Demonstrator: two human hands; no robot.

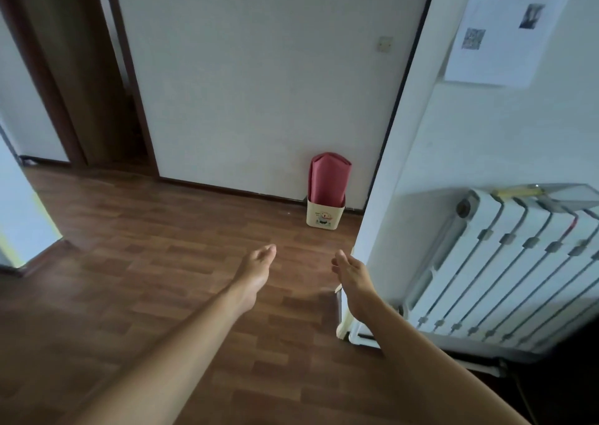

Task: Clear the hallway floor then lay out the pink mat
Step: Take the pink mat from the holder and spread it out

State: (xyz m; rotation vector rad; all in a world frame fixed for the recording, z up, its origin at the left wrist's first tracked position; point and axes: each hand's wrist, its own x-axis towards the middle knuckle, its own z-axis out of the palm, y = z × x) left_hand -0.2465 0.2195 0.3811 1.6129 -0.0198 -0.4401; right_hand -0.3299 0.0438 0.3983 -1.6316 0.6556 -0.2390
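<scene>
Rolled pink foam mat (330, 178) stands upright in cream plastic bin (325, 214) against the wall, stowed clear of the floor; left hand (256, 267) and right hand (351, 272) reach toward it, apart, empty.

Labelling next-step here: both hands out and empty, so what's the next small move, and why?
Probably step forward and reach for the rolled pink mat. It stands upright in the cream bin against the far wall, beyond both the left hand and the right hand, which are open and empty.
</scene>
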